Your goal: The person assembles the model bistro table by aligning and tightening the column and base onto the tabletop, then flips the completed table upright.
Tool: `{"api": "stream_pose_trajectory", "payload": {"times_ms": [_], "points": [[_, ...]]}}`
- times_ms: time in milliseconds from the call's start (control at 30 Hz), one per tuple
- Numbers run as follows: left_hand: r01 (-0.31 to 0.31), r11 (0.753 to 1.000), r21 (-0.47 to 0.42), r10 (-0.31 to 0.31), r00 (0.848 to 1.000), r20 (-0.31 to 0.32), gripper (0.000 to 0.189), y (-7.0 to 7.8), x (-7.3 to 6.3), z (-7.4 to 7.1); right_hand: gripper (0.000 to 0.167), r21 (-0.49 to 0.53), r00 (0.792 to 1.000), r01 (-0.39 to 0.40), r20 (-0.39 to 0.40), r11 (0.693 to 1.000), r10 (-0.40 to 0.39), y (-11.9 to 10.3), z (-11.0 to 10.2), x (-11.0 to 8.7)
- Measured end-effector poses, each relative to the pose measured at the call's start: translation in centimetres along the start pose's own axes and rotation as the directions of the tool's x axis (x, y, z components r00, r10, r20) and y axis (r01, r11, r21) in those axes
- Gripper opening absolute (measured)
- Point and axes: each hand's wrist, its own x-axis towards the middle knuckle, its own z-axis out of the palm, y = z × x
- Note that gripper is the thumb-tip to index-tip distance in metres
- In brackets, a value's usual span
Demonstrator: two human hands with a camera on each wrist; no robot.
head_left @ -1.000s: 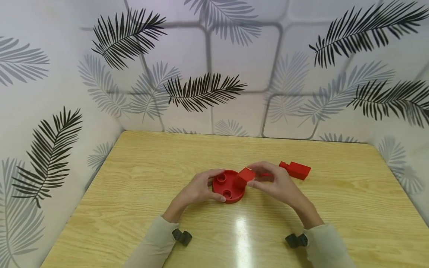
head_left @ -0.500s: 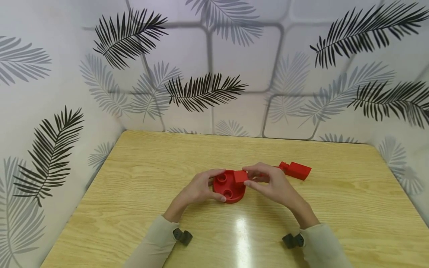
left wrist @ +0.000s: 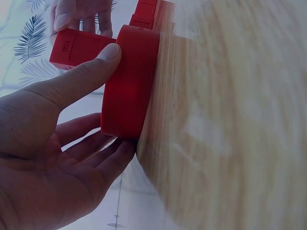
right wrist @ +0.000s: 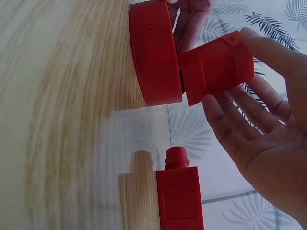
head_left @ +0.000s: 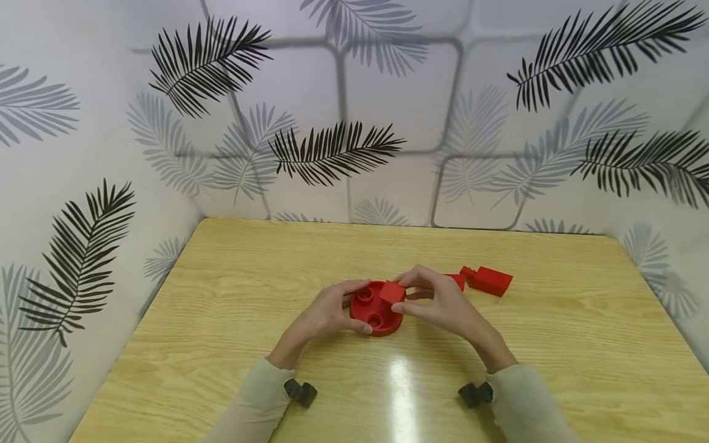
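Observation:
A round red base [head_left: 382,333] with a raised rim and ring-shaped sockets lies on the table. My left hand [head_left: 327,312] grips it around the rim from the left, thumb on the near side. My right hand [head_left: 445,306] pinches a red block [head_left: 391,291] between thumb and fingers above the right part of the base. In the right wrist view the block [right wrist: 223,67] stands slightly tilted against the base's open face [right wrist: 156,52], with a dark narrow gap between them. How its lower end sits in the base is hidden.
Behind and right of my right hand lie a red block with a knobbed end [head_left: 490,281] and another red piece [head_left: 455,281], partly hidden by the hand. The wooden table [head_left: 249,264] ends at a leaf-patterned wall covering [head_left: 388,184].
My right hand has moved left with the block, which has turned and stands more upright over the base. The left hand and base have stayed in place.

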Motion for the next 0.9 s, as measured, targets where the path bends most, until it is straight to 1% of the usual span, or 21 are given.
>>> {"api": "stream_pose_trajectory", "payload": {"times_ms": [133, 300, 433, 567, 700, 833, 900], "points": [[-0.006, 1.0, 0.003, 0.006, 1.0, -0.001, 0.086, 0.1, 0.0, 0.0, 0.035, -0.048, 1.0, 0.003, -0.007, 0.999, -0.003, 0.1, 0.3, 0.4], [-0.018, 1.0, 0.014, 0.018, 1.0, -0.002, 0.086, 0.1, -0.1, -0.1, 0.045, -0.092, 1.0, 0.021, -0.009, 0.996, -0.022, 0.3, 0.5, 0.7], [-0.021, 1.0, 0.007, 0.021, 1.0, -0.005, 0.085, 0.1, 0.0, 0.0, 0.046, -0.116, 0.999, 0.046, -0.021, 0.992, -0.049, 0.6, 0.6, 1.0], [-0.01, 1.0, 0.0, 0.01, 1.0, -0.004, 0.085, 0.0, 0.0, 0.1, 0.038, -0.093, 0.998, 0.056, -0.024, 0.994, -0.058, 0.9, 0.4, 1.0], [-0.005, 1.0, 0.0, 0.005, 1.0, -0.004, 0.086, 0.1, 0.0, 0.1, 0.031, -0.046, 0.998, 0.049, -0.039, 0.998, -0.051, 0.8, 0.3, 1.1], [-0.006, 1.0, -0.006, 0.006, 1.0, -0.003, 0.086, 0.1, 0.0, 0.0, 0.032, 0.021, 0.998, 0.026, -0.056, 0.999, -0.025, 0.5, 0.5, 1.4], [-0.005, 1.0, -0.01, 0.005, 1.0, -0.003, 0.086, 0.1, 0.0, 0.1, 0.034, 0.025, 0.998, 0.013, -0.056, 1.0, -0.012, 0.4, 0.6, 1.5]]}}
